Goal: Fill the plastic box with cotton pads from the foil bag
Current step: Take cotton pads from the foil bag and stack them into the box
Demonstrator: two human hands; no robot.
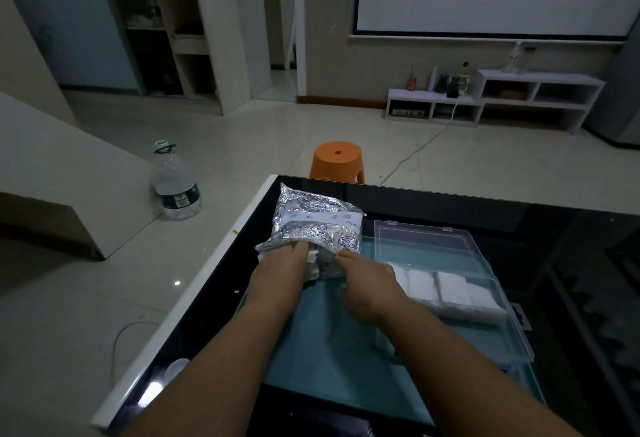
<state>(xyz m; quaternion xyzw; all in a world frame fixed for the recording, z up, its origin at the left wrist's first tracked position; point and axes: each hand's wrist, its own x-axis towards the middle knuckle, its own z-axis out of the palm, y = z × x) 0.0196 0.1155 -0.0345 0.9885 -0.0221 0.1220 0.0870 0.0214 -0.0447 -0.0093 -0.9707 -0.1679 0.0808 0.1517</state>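
- Step in hand: drawing another batch of cotton pads out of the foil bag (317, 225). The bag lies on the glass-topped table (214, 274), at 11 o'clock from my hands, with its open mouth turned toward me.
- My left hand (280, 272) is at the left side of the mouth. Its fingers are together and pushed into the opening, pressing against the white cotton pads (311, 263) that show at the edge.
- My right hand (369, 284) is at the right side of the mouth. Thumb and forefinger appear pinched on the foil lip; the light is dim, so I cannot tell for certain whether foil or a pad is between them.
- The plastic box (498, 301) stands open at 3 o'clock from my hands, just beside the bag, on the teal mat (322, 350). Its clear lid (429, 239) lies flat at the far side.
- Fill state: a row of white pad stacks (450, 293) occupies the middle of the box. The near part looks empty. I judge the task partly done.
- Next move calls for: hold the lip open with the right hand, close the left fingers on a stack, draw it toward 6 o'clock clear of the mouth, then carry it toward 3 o'clock.
- Set the stack flat in the near, unfilled part, square to the row.
- Keep the stack compressed during transfer; loose pads will likely fan out.
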